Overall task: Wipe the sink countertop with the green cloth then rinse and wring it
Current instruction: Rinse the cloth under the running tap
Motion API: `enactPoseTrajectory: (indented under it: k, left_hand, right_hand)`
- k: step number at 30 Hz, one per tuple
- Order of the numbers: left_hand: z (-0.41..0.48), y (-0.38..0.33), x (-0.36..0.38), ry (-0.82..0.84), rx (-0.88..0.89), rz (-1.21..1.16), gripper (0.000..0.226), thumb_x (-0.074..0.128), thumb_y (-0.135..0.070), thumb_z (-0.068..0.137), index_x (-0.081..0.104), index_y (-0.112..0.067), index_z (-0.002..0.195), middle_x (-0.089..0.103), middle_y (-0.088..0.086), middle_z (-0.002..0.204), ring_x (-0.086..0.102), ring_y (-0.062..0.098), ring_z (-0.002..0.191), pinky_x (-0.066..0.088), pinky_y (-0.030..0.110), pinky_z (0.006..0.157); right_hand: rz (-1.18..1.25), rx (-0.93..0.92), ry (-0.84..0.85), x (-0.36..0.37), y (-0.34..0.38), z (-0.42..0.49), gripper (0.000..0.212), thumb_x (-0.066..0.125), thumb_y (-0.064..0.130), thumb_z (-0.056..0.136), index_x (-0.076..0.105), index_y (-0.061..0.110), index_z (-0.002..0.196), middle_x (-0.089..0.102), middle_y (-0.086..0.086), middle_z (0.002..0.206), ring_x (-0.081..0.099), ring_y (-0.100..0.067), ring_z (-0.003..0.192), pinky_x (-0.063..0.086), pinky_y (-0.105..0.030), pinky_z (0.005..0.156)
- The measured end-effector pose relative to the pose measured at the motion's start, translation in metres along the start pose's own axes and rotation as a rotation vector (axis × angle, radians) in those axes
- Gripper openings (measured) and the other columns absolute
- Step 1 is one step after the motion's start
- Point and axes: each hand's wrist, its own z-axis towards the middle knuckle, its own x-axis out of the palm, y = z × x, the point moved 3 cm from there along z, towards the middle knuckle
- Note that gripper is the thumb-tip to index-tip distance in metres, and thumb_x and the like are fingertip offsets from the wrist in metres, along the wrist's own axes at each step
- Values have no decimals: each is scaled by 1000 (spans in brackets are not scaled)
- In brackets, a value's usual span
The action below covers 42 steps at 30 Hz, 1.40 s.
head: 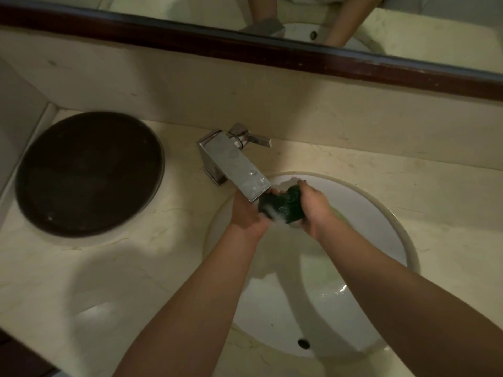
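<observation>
Both hands, left (246, 210) and right (317, 210), are clamped on the cloth (283, 206), bunched under the tap (234, 165) mid-frame, over the sink (381, 227). If we wring too high, water probably splashes back onto the counter (136, 268).

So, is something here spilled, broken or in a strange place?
Nothing stands out. Both hands, left hand and right hand, squeeze the green cloth under the faucet, over the sink.
</observation>
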Motion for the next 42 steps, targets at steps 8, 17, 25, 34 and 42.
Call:
enactPoseTrajectory:
  k: [8, 17, 25, 34, 42]
  left_hand:
    - [-5, 11, 16, -106, -103, 58, 46, 48, -26, 92, 52, -16, 47, 43, 3, 45, 42, 18, 42, 38, 28, 63]
    - [-23, -4, 8, -127, 10, 75, 49, 46, -30, 93, 56, -14, 47, 51, 1, 46, 47, 17, 51, 44, 27, 63]
    - [-38, -12, 6, -27, 75, 84, 28, 56, -34, 82, 73, -12, 78, 59, 2, 61, 54, 15, 54, 45, 32, 77]
    - [-69, 10, 4, -98, -12, 125, 31, 62, -27, 84, 50, -18, 56, 48, 0, 56, 48, 17, 56, 42, 32, 73]
    - [-118, 61, 39, 75, -97, 104, 27, 62, -23, 82, 53, -17, 57, 49, 0, 51, 48, 15, 52, 46, 28, 65]
  right_hand:
    - [-504, -495, -97, -1, 39, -26, 27, 45, 24, 97, 66, 13, 111, 64, -4, 102, 57, -13, 83, 43, -7, 63]
    - [-432, -705, 164, 48, 80, -66, 37, 46, 28, 97, 57, 17, 131, 61, -1, 130, 60, -20, 115, 46, -45, 102]
    - [-371, -612, 146, 47, 80, -88, 27, 43, 30, 97, 64, 18, 111, 63, 7, 100, 65, -11, 69, 44, -26, 67]
    - [-356, -238, 123, -34, 40, -89, 41, 39, 42, 99, 62, 12, 114, 67, -8, 114, 60, -20, 86, 42, -28, 70]
    - [-109, 160, 280, -117, -23, -90, 63, 38, 60, 92, 60, 7, 118, 64, -13, 121, 59, -32, 110, 44, -44, 100]
